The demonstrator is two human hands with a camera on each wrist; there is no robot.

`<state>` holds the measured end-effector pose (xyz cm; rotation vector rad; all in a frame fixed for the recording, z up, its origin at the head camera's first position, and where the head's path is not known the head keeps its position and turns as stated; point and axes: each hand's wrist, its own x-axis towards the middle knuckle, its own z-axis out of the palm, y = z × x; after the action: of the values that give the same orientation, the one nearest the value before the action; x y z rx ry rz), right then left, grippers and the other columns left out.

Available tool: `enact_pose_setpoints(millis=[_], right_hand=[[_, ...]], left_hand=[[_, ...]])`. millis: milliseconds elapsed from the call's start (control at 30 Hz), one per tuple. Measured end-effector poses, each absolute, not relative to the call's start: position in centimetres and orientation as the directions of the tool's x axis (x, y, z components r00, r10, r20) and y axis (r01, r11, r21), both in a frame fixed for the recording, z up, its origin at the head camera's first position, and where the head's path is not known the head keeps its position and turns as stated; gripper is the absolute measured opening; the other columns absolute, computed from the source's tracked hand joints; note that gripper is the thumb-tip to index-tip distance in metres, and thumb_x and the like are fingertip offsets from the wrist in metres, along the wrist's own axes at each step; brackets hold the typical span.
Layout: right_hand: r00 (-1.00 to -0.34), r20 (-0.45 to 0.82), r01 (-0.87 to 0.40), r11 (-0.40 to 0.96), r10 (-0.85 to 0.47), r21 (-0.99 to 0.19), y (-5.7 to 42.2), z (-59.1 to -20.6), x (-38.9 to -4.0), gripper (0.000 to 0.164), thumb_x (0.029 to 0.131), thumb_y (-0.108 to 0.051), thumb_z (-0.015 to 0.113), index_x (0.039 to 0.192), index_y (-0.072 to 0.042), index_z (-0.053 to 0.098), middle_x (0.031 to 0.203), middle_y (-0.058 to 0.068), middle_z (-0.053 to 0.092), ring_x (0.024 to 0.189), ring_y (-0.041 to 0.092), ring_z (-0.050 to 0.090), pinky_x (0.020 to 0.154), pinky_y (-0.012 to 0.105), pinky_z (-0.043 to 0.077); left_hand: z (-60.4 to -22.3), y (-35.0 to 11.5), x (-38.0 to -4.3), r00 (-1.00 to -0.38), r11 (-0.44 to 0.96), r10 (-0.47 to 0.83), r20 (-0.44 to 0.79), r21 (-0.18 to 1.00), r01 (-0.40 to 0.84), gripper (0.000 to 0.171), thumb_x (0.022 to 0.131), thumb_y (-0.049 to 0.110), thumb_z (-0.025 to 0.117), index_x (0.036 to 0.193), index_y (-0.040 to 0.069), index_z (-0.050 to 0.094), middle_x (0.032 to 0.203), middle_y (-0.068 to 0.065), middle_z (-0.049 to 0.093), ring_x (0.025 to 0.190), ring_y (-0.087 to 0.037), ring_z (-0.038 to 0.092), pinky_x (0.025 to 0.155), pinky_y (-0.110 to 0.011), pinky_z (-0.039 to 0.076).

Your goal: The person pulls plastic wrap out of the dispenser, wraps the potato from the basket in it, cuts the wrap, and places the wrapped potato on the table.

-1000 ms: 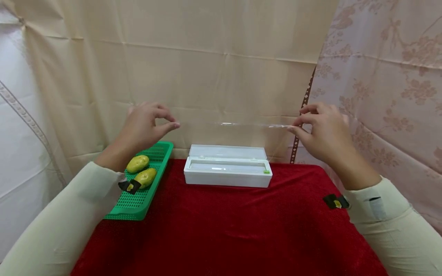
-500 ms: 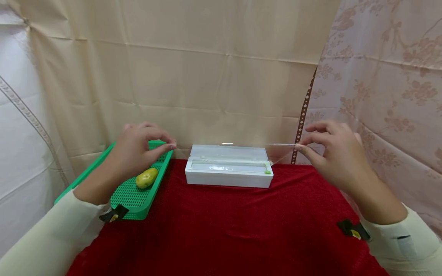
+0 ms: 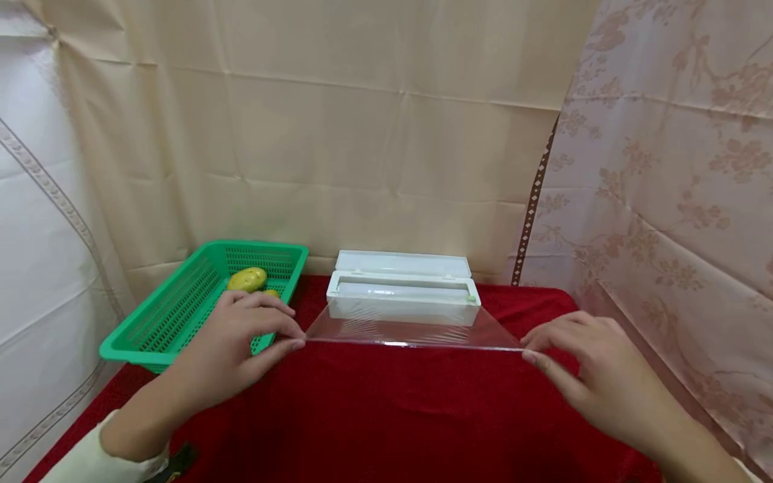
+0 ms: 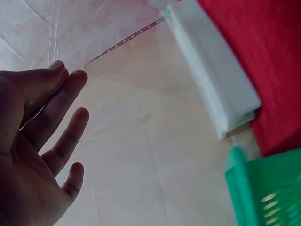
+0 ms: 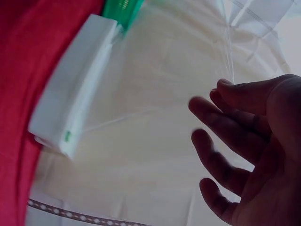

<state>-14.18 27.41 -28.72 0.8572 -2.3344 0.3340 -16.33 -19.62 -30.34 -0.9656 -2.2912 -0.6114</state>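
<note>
A clear sheet of cling film (image 3: 417, 333) stretches from the white dispenser box (image 3: 401, 263) toward me in the head view. My left hand (image 3: 235, 352) pinches the sheet's near left corner between thumb and index finger. At the near right corner, my right hand (image 3: 594, 376) pinches it the same way. The front edge is pulled taut between them, above the red cloth. Both wrist views show thumb and index finger meeting, the other fingers spread loosely. With its lid (image 3: 403, 261) tipped back, the box shows a film roll (image 3: 398, 290) inside and a small green piece (image 3: 472, 298) at its right end.
Left of the box stands a green plastic basket (image 3: 175, 305). A yellow potato (image 3: 249, 278) lies in it, and a second potato (image 3: 273, 293) is mostly hidden behind my left hand. Red cloth (image 3: 410, 416) covers the table. Beige curtain (image 3: 374, 121) hangs behind, floral curtain (image 3: 676, 168) at right.
Both hands have come down and toward me from above the box, drawing the cling film over its front. The left hand has moved off the potatoes' line of sight, then over the basket's near right side.
</note>
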Motion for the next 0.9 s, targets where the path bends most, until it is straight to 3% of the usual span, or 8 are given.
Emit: enact_pose_setpoints(millis=[100, 200, 333, 467, 567, 700, 900], right_hand=[[-0.608, 0.598, -0.672, 0.740, -0.522, -0.038, 27.6, -30.9, -13.2, 0.039, 0.074, -0.017, 0.089, 0.097, -0.042, 0.069, 0.094, -0.032, 0.065, 0.087, -0.006, 0.058, 0.083, 0.027, 0.040], [-0.682, 0.502, -0.657, 0.747, -0.532, -0.102, 27.7, -32.9, -12.6, 0.039, 0.080, -0.020, 0.088, 0.097, -0.046, 0.066, 0.089, -0.036, 0.061, 0.080, -0.010, 0.055, 0.076, 0.022, 0.047], [-0.778, 0.312, -0.618, 0.752, -0.545, -0.227, 28.0, -35.4, -12.5, 0.027, 0.088, -0.026, 0.083, 0.095, -0.046, 0.067, 0.084, -0.035, 0.062, 0.073, -0.011, 0.053, 0.065, 0.023, 0.051], [-0.813, 0.113, -0.572, 0.746, -0.571, -0.342, 28.3, -38.0, -13.2, 0.010, 0.091, -0.036, 0.079, 0.096, -0.041, 0.072, 0.085, -0.030, 0.066, 0.071, -0.009, 0.055, 0.065, 0.022, 0.053], [-0.819, 0.008, -0.528, 0.748, -0.574, -0.402, 28.1, -39.8, -13.7, 0.008, 0.090, -0.040, 0.079, 0.098, -0.037, 0.077, 0.087, -0.029, 0.068, 0.072, -0.008, 0.057, 0.066, 0.023, 0.054], [-0.818, -0.034, -0.504, 0.745, -0.574, -0.437, 27.7, -41.5, -14.4, 0.006, 0.090, -0.038, 0.079, 0.095, -0.034, 0.079, 0.083, -0.029, 0.067, 0.069, -0.008, 0.057, 0.063, 0.022, 0.052], [-0.797, 0.008, -0.557, 0.729, -0.604, -0.399, 27.3, -42.5, -15.5, 0.007, 0.091, -0.029, 0.079, 0.093, -0.035, 0.079, 0.084, -0.029, 0.067, 0.070, -0.009, 0.057, 0.063, 0.023, 0.052]], left_hand=[[-32.5, -19.7, -15.2, -0.559, 0.628, 0.521, 0.645, 0.153, 0.763, 0.025, 0.099, 0.056, 0.059, 0.097, 0.036, 0.075, 0.093, 0.032, 0.066, 0.110, -0.008, 0.063, 0.094, -0.046, 0.034], [-34.6, -19.8, -14.3, -0.578, 0.647, 0.533, 0.619, 0.143, 0.749, 0.006, 0.095, 0.046, 0.073, 0.096, 0.040, 0.073, 0.091, 0.035, 0.063, 0.112, -0.006, 0.061, 0.097, -0.047, 0.034], [-37.9, -19.6, -13.7, -0.588, 0.656, 0.555, 0.588, 0.124, 0.744, 0.023, 0.082, 0.027, 0.087, 0.092, 0.040, 0.071, 0.088, 0.036, 0.061, 0.111, -0.006, 0.060, 0.097, -0.045, 0.033], [-40.9, -19.2, -13.8, -0.571, 0.653, 0.589, 0.571, 0.080, 0.753, 0.025, 0.077, 0.025, 0.090, 0.085, 0.038, 0.071, 0.083, 0.034, 0.060, 0.104, -0.006, 0.059, 0.098, -0.041, 0.030], [-42.4, -19.0, -14.1, -0.572, 0.657, 0.622, 0.536, 0.040, 0.752, 0.023, 0.075, 0.026, 0.090, 0.081, 0.038, 0.071, 0.080, 0.033, 0.060, 0.099, -0.004, 0.057, 0.097, -0.041, 0.031], [-43.6, -18.6, -14.7, -0.598, 0.658, 0.670, 0.441, 0.021, 0.753, 0.020, 0.076, 0.030, 0.089, 0.080, 0.040, 0.072, 0.078, 0.033, 0.060, 0.094, -0.004, 0.055, 0.097, -0.050, 0.035], [-43.9, -17.9, -15.4, -0.698, 0.691, 0.681, 0.222, 0.121, 0.713, 0.007, 0.090, 0.044, 0.077, 0.084, 0.042, 0.074, 0.079, 0.035, 0.060, 0.096, -0.006, 0.055, 0.104, -0.065, 0.034]])
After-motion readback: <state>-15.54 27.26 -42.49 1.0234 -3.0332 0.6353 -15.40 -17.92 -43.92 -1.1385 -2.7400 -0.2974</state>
